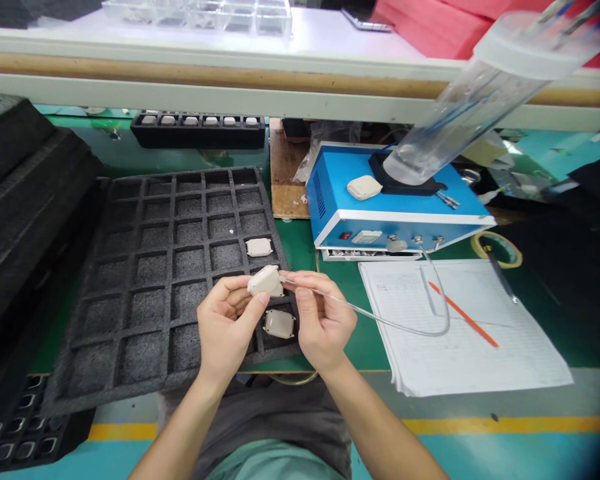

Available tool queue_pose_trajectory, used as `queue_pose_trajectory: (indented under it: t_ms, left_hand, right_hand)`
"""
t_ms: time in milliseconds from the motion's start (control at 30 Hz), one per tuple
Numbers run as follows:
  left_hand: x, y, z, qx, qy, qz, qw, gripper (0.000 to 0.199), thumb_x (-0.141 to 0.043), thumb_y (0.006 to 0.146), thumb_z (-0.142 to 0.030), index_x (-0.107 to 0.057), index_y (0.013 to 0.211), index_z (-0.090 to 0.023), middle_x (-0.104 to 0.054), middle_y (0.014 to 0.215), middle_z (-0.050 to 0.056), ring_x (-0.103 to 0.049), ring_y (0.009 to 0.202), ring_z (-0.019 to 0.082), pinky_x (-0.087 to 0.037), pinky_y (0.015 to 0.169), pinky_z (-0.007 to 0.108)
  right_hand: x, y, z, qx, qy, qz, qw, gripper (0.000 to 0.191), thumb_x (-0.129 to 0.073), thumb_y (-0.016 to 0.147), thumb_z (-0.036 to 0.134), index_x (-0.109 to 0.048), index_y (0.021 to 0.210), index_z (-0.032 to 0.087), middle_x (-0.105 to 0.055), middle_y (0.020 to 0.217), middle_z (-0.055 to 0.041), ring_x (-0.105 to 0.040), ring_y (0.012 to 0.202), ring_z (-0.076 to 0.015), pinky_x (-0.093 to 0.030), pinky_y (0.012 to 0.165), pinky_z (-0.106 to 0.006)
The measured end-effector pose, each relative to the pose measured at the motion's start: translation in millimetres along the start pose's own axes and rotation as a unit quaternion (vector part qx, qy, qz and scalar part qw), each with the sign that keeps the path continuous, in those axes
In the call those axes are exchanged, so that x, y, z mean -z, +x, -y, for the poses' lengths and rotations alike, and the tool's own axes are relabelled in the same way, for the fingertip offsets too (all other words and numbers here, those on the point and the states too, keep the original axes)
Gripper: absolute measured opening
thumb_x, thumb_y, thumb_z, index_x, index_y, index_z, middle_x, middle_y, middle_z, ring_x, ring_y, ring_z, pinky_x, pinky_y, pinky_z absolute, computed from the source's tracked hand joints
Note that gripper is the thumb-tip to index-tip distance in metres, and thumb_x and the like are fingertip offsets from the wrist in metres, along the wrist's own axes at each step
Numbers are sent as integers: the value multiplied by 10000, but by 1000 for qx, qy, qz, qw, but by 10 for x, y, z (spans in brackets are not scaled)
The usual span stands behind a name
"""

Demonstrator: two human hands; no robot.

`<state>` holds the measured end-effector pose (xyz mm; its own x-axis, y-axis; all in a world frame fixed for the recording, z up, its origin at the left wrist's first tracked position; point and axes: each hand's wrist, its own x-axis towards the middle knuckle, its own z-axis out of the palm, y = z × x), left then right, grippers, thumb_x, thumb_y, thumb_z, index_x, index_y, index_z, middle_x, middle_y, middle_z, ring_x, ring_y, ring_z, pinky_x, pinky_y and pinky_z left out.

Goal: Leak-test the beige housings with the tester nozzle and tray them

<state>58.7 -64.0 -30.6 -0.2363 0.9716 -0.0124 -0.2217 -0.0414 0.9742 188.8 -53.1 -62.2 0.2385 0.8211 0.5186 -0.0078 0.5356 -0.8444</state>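
Note:
A beige watch-like case [266, 281] is held between the thumb and fingers of my left hand [230, 320], above the right side of a black foam tray [167, 280]. My right hand [325, 317] pinches the end of a thin clear tube [380, 319] against the right edge of that case. The tube curves back to the front of a blue box [330, 200]. Two similar cases lie in tray compartments, one [259, 247] just beyond my hands and a greyer one [280, 324] between them. Another case [364, 187] rests on top of the blue box.
Stacked black foam [25, 173] rises at the left. Lined papers [460, 360] with an orange stick [464, 315] lie at the right, near a tape roll [496, 249]. A clear cylinder [445, 113] leans above the box. A shelf edge [180, 83] crosses behind.

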Motion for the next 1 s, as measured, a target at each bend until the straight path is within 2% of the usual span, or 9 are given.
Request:
queue_pose_trajectory:
  t_ms: [567,767,1000]
  left_hand:
    - [14,66,-3,-15,16,-4,1000,307,-901,754,-270,-713,976,-171,-831,960,69,-807,881,203,-638,821,233]
    - [17,64,1,-13,21,0,1000,322,-899,757,-295,-712,987,-169,-828,978,81,-807,901,228,-647,842,277]
    - [11,66,-7,-14,11,0,1000,309,-903,757,-277,-709,976,-179,-830,956,61,-807,879,198,-635,820,228]
  right_hand:
    - [-38,70,-5,13,0,4,1000,159,-566,1015,197,-711,1064,239,-758,1061,-89,-756,1004,-216,-671,831,-390]
    - [-25,54,-15,2,-1,9,1000,147,-569,1017,220,-707,1063,237,-754,1072,-92,-754,1010,-218,-672,836,-390]
    - [-27,46,-31,-3,11,11,1000,157,-573,1016,204,-709,1082,243,-743,1082,-89,-747,1019,-217,-667,838,-384]
